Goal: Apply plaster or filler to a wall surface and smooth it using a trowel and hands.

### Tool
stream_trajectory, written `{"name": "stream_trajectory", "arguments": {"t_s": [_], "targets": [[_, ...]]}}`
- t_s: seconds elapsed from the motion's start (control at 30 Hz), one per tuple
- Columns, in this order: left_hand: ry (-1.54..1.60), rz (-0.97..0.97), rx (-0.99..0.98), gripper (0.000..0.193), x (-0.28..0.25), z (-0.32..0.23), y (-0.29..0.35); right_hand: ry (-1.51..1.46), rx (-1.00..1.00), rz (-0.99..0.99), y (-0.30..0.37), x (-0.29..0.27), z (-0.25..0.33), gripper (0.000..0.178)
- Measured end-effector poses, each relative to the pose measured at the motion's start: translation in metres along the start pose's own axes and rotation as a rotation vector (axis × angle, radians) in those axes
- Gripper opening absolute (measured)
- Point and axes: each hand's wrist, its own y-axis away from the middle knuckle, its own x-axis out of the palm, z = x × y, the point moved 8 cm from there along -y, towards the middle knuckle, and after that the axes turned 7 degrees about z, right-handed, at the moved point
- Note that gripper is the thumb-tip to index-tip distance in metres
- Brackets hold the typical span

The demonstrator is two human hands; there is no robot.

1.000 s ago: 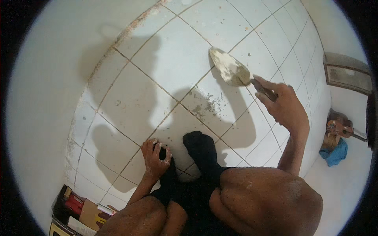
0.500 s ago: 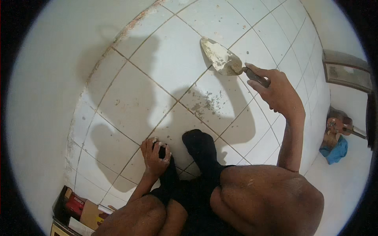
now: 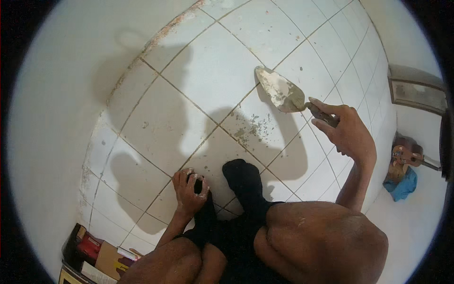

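Note:
My right hand (image 3: 347,130) is closed on the dark handle of a trowel (image 3: 280,91), held over the white tiled floor. The trowel's leaf-shaped blade points away to the upper left, with patches of whitish plaster on its face. My left hand (image 3: 190,191) rests over the black sock on my left foot, its fingers curved and apart. White residue coats its fingertips, and black sock shows between thumb and fingers. Grey crumbs (image 3: 255,128) lie scattered on the tiles below the blade.
A wall with a crumbling lower edge (image 3: 165,32) runs along the left. Boxes and a red item (image 3: 90,247) stand at the lower left. A small guitar-like instrument (image 3: 407,154) and a blue cloth (image 3: 401,184) are at the right, below a framed panel (image 3: 418,97).
My right hand has drawn the trowel toward me and slightly to the right. My left hand stays over the foot, with only a slight shift in the picture.

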Motion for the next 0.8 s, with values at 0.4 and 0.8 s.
{"name": "stream_trajectory", "arguments": {"t_s": [0.4,0.8], "targets": [[0.010,-0.033,0.019,0.021,0.001,-0.002,-0.001,0.022,-0.101,-0.039,0.005,0.005,0.013,0.045],[-0.028,-0.021,0.015,0.021,0.000,-0.001,0.002,-0.179,-0.391,-0.356,-0.079,0.029,0.076,0.038]]}}
